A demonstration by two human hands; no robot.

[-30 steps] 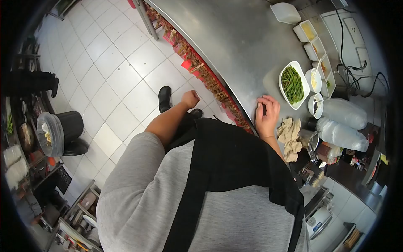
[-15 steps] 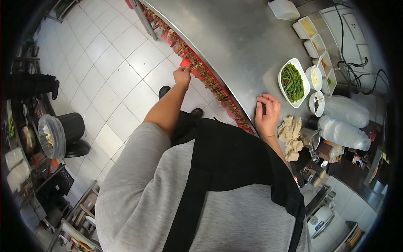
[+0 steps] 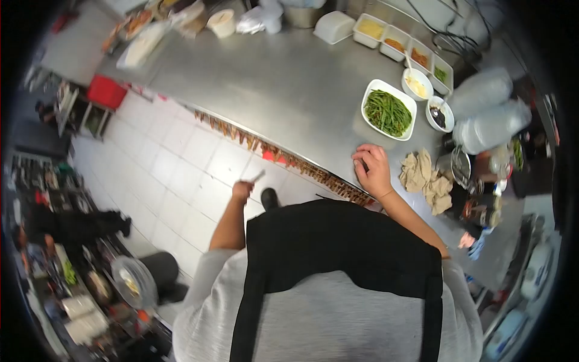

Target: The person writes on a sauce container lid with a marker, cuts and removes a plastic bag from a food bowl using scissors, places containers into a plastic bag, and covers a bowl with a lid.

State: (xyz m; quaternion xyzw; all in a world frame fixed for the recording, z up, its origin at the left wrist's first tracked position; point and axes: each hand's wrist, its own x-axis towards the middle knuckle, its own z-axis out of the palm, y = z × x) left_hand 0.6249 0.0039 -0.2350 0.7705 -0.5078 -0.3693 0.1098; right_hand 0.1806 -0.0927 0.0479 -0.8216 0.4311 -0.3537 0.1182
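Observation:
My left hand (image 3: 243,190) is closed on a slim, light clothespin (image 3: 259,176), held out over the floor beside the counter. Along the counter's front edge hangs a long row of wooden clothespins (image 3: 319,175), with red pieces showing among them. On the steel counter (image 3: 253,78) rests my right hand (image 3: 374,169), its fingers loosely bent and holding nothing. Just beyond it stands a white dish of green beans (image 3: 388,113). A crumpled beige cloth (image 3: 422,181) lies to the right of that hand.
White containers (image 3: 395,43) of chopped ingredients line the back, near two small bowls (image 3: 417,83) with spoons. Stacked clear plastic containers (image 3: 491,127) lie at the right. A lined bin (image 3: 136,283) and another person (image 3: 78,226) are at the left.
My left hand has come away from the clothespin row and now shows a clothespin in it. The view has turned, revealing more of the counter's far end. My right hand stays on the counter.

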